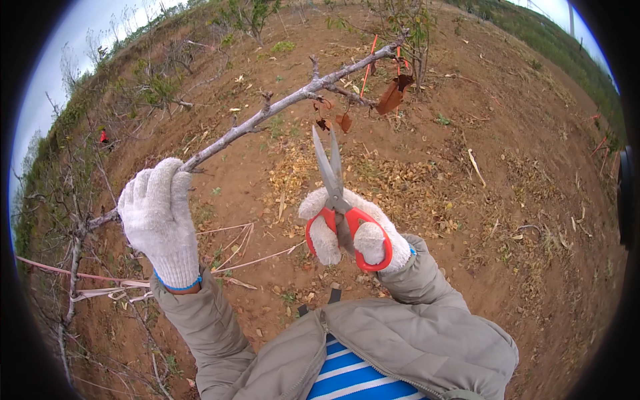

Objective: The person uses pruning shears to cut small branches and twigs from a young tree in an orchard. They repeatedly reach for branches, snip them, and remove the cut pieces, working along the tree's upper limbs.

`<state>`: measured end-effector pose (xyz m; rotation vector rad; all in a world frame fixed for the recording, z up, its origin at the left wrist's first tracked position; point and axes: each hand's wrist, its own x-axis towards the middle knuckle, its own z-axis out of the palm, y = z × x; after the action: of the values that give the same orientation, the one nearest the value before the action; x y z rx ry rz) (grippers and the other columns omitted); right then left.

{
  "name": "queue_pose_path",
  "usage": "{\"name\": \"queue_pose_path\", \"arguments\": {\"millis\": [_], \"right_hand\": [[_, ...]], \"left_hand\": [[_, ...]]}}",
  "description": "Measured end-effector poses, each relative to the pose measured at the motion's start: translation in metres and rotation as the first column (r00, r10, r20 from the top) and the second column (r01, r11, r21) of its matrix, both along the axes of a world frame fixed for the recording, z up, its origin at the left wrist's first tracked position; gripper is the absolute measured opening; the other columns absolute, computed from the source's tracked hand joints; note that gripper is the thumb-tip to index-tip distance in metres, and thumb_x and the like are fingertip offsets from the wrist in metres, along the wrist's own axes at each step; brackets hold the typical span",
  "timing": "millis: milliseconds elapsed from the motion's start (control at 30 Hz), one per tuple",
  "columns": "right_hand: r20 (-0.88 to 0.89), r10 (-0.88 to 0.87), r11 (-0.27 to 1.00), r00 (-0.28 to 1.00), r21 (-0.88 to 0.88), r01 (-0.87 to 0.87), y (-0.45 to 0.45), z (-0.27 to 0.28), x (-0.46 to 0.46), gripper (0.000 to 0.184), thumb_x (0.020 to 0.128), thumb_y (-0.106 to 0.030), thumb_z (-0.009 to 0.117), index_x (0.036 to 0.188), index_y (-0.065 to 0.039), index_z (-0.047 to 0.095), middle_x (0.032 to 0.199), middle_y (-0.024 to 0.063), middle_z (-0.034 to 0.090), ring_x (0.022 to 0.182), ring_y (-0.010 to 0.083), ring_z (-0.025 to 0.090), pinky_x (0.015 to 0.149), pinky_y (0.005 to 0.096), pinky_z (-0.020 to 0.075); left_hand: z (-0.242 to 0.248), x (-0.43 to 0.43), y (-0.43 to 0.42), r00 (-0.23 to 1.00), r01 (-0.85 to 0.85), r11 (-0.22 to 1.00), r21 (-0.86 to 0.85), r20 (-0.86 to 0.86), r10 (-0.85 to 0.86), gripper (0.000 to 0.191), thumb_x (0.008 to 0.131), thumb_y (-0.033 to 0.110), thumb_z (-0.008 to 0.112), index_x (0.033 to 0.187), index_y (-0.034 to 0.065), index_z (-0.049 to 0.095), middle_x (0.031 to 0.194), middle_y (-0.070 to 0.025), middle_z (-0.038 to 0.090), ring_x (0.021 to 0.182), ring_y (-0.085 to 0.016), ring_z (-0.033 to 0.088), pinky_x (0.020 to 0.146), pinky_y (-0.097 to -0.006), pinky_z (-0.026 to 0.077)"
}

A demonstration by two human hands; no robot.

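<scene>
My left hand (159, 215), in a white knit work glove, is closed around a bare grey tree branch (235, 132). The branch slants up to the right and bears short spurs. Near its far end hang a curled brown dead leaf (394, 95) and smaller withered leaves (343, 122). My right hand (370, 240), gloved the same way, has its thumb and fingers through the red handles of a pair of scissors (330, 172). The blades point upward and stand slightly apart, just below the small withered leaves. Between the blades I see no twig or leaf.
Pale ties (117, 291) run from the trunk (75, 265) at the left and across the ground behind my left wrist. Orange strings (369, 67) hang beyond the branch tip. Dry leaves (415, 185) litter the sloping brown soil. Other small trees (160, 87) stand uphill.
</scene>
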<state>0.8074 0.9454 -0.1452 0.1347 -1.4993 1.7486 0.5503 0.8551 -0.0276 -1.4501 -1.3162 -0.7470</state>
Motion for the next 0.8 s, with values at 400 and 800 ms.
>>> {"name": "queue_pose_path", "arguments": {"millis": [400,800], "right_hand": [[-0.129,-0.065,0.995,0.99,-0.088,0.054,0.003,0.011,-0.001,0.091,0.096,-0.072,0.061,0.135,0.01,0.049,0.069,0.0024,0.056,0.056,0.0129,0.053,0.052,0.0292,0.0449],[0.012,-0.176,0.981,0.984,-0.075,0.177,0.008,0.008,0.013,0.09,0.086,-0.065,0.081,0.138,0.004,0.054,0.076,-0.0014,0.056,0.066,0.007,0.052,0.058,0.0243,0.0418]], "left_hand": [[0.0,0.006,-0.003,1.0,-0.017,1.0,-0.01,0.004,0.017,0.013,0.094,0.019,0.076,0.103,0.0095,0.074,0.089,-0.0056,0.069,0.084,-0.027,0.067,0.083,-0.0397,0.048],[0.0,0.008,-0.003,0.999,0.028,1.0,-0.003,0.025,-0.028,0.014,0.094,0.019,0.076,0.102,0.0092,0.074,0.09,-0.0064,0.07,0.087,-0.028,0.067,0.085,-0.0398,0.048]]}}
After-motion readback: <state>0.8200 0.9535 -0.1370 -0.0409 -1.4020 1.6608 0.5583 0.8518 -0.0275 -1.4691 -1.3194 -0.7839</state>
